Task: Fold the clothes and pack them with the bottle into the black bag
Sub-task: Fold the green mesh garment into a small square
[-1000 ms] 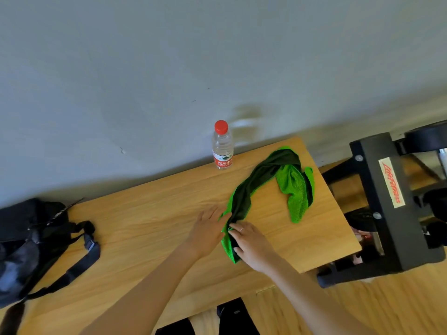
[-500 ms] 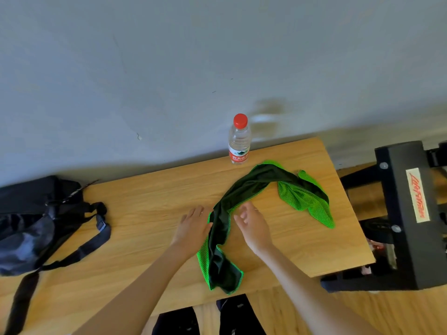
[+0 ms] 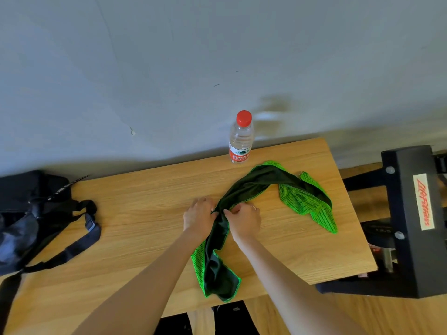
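Both hands, left grip [image 3: 198, 217] and right grip [image 3: 244, 220], pinch the green-and-black garment [image 3: 244, 189] bunched on the worktop [image 3: 145, 213].

Left hand [image 3: 198, 216], right hand [image 3: 244, 220]: fingers curled, pinching.

Green mesh and black garment [image 3: 254, 189] is all bunched into a twisted rope across the wooden table. Clear water bottle [image 3: 240, 139], red cap, stands upright by the wall just behind it. Black bag [image 3: 29, 209] slumps at the table's left end, strap trailing.
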Demonstrator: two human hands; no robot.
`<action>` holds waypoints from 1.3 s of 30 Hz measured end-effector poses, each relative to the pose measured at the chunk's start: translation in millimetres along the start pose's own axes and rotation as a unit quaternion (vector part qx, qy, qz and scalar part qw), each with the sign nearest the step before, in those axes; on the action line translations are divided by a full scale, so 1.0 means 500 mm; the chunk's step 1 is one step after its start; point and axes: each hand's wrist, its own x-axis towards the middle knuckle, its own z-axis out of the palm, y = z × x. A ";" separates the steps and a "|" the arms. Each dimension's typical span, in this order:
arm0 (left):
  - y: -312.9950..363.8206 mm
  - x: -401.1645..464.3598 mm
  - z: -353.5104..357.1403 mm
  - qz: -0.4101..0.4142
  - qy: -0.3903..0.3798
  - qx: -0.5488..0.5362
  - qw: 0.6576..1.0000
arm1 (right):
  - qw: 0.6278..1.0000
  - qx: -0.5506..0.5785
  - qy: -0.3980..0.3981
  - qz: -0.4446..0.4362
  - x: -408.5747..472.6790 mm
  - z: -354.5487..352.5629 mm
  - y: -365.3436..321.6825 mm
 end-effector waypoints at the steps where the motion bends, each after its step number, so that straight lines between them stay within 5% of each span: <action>1: -0.001 -0.001 0.000 -0.003 0.002 -0.011 1.000 | 1.000 -0.006 0.002 0.003 -0.001 0.002 -0.003; 7: -0.034 -0.015 -0.011 -0.035 0.022 -0.127 0.991 | 1.000 0.018 -0.002 -0.005 -0.008 0.003 -0.008; 11: -0.060 -0.031 -0.028 -0.051 0.024 -0.197 0.979 | 0.988 0.144 -0.036 -0.030 -0.019 -0.007 -0.016; 16: -0.116 -0.057 -0.064 -0.083 0.037 -0.350 0.932 | 0.942 0.323 -0.082 0.049 -0.046 -0.030 -0.038; 24: -0.250 -0.110 -0.102 -0.153 0.065 -0.458 0.873 | 0.910 0.393 -0.091 0.097 -0.089 -0.004 -0.069; 30: -0.331 -0.160 -0.120 -0.164 0.050 -0.475 0.863 | 0.913 0.376 -0.158 0.033 -0.141 0.022 -0.097; 39: -0.417 -0.200 -0.165 -0.154 0.069 -0.434 0.885 | 0.957 0.262 -0.100 -0.068 -0.166 0.021 -0.126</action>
